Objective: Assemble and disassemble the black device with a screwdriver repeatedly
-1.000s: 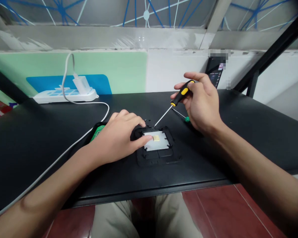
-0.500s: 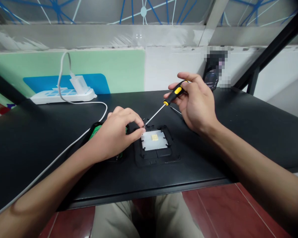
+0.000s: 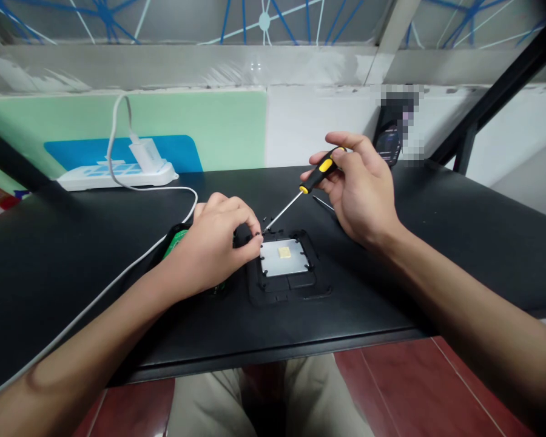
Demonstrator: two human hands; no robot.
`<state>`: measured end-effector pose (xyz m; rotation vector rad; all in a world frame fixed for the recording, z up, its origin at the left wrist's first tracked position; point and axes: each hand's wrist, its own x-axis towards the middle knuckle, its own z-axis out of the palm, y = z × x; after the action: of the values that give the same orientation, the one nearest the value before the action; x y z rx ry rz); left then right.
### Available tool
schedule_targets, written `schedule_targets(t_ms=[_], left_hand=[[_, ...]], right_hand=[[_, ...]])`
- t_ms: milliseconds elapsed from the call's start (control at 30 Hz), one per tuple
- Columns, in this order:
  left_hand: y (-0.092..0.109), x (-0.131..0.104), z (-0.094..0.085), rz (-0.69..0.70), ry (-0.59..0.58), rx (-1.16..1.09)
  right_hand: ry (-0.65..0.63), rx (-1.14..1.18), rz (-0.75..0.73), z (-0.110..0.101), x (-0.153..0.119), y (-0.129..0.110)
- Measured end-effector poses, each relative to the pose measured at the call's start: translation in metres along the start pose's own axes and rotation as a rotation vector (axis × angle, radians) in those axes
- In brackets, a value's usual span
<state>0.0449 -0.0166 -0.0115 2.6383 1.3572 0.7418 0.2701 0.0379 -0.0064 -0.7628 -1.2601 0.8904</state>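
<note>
My right hand [image 3: 361,182] is wrapped round the black and yellow handle of a screwdriver [image 3: 323,170]. Its shaft slants down to the left, and its tip ends beside my left fingertips. With thumb and forefinger my left hand [image 3: 218,243] pinches a small dark screw [image 3: 258,234], just left of the tip. Below the tip lies a black plastic cover [image 3: 316,282] with a silver metal plate [image 3: 275,265] set in it. A pale yellow square pad [image 3: 284,252] sits on the plate. Partly behind my left hand is a black housing with a green circuit board [image 3: 175,241].
Several tiny dark screws [image 3: 272,220] lie beyond the cover. Another thin metal shaft [image 3: 323,203] rests by my right hand. A white power strip [image 3: 118,179] with a charger [image 3: 146,155] and white cable [image 3: 164,189] stands at the back left. A phone [image 3: 388,142] leans on the wall.
My left fingertips have drawn slightly left, away from the screwdriver tip, with the small screw between them. My right hand and the screwdriver have barely moved.
</note>
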Motion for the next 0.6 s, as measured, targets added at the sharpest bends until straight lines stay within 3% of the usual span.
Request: schedule_targets(t_ms=[600], left_hand=[[-0.0018, -0.0005, 0.0052, 0.054, 0.024, 0.194]], right_hand=[[-0.055, -0.152, -0.165, 0.0047, -0.0105, -0.0059]])
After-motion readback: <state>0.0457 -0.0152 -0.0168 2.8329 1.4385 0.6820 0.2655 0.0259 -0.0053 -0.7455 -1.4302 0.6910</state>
